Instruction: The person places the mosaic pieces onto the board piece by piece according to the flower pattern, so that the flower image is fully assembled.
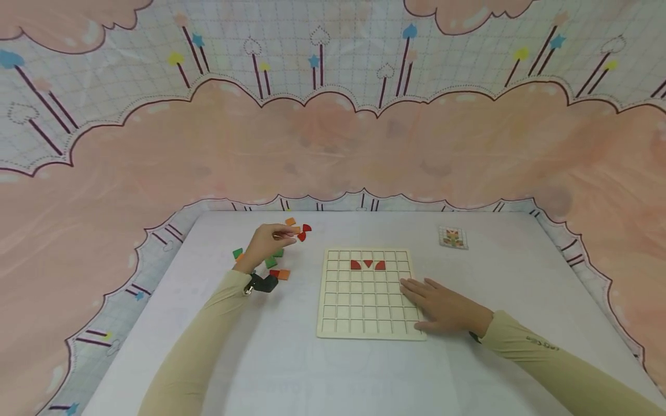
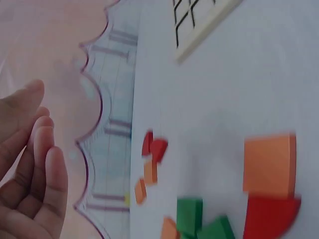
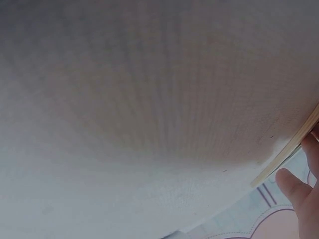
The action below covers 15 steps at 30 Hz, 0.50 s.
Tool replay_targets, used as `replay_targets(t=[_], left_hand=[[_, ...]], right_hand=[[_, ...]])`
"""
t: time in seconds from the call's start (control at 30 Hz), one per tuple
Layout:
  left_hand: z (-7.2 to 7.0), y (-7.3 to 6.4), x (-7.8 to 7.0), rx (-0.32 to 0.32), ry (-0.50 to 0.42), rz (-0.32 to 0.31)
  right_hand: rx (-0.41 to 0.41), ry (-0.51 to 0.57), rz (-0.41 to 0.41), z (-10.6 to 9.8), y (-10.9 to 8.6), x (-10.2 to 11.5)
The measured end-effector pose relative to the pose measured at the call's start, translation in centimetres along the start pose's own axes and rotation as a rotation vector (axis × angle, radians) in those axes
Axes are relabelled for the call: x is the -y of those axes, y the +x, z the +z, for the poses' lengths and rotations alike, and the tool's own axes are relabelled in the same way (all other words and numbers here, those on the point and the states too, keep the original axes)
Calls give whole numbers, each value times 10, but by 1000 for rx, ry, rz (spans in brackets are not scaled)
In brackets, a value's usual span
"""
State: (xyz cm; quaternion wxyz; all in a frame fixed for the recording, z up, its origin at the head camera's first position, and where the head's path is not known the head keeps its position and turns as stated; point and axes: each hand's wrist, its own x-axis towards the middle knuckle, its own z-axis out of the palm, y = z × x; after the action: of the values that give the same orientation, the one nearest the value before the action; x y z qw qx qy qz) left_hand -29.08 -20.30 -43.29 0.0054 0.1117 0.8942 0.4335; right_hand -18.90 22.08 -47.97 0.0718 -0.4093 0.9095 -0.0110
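Observation:
My left hand [image 1: 269,244] hovers over the left of the table. Its thumb and fingers are loosely bent with nothing between them in the left wrist view. By the fingertips lie two orange squares [image 1: 290,221] and two red quarter-round pieces [image 1: 307,227]. Under and beside this hand are several green tiles [image 1: 270,262], and nearer me an orange tile [image 1: 284,275] against a red piece [image 2: 269,216]. My right hand [image 1: 450,309] rests, fingers extended, on the right edge of the pale grid board [image 1: 343,312]. In the board's upper rows sit two red quarter-rounds [image 1: 356,265] with a red triangle [image 1: 368,263] between them.
A small card [image 1: 452,237] with a coloured pattern on a grid lies at the back right of the white table [image 1: 291,358]. Behind the table and along its sides hangs a patterned cloth [image 1: 322,150] in pink and white.

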Motion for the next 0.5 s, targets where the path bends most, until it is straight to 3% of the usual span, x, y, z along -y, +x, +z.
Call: replay_targets(t=[0.1,0.2,0.33,0.5], left_hand=[[-12,-4,13,2,-1,-30],[-18,-8,24,56,1,-30],[-17,-13,34,168,27,-16],[-10,-19,45,264,45,-12]], right_hand=[[0,2,5,1,-1,0],[-3,9,7,0,-1,1],[-9,3,4,1,-1,0],[-20,14,-3,1,-2,0]])
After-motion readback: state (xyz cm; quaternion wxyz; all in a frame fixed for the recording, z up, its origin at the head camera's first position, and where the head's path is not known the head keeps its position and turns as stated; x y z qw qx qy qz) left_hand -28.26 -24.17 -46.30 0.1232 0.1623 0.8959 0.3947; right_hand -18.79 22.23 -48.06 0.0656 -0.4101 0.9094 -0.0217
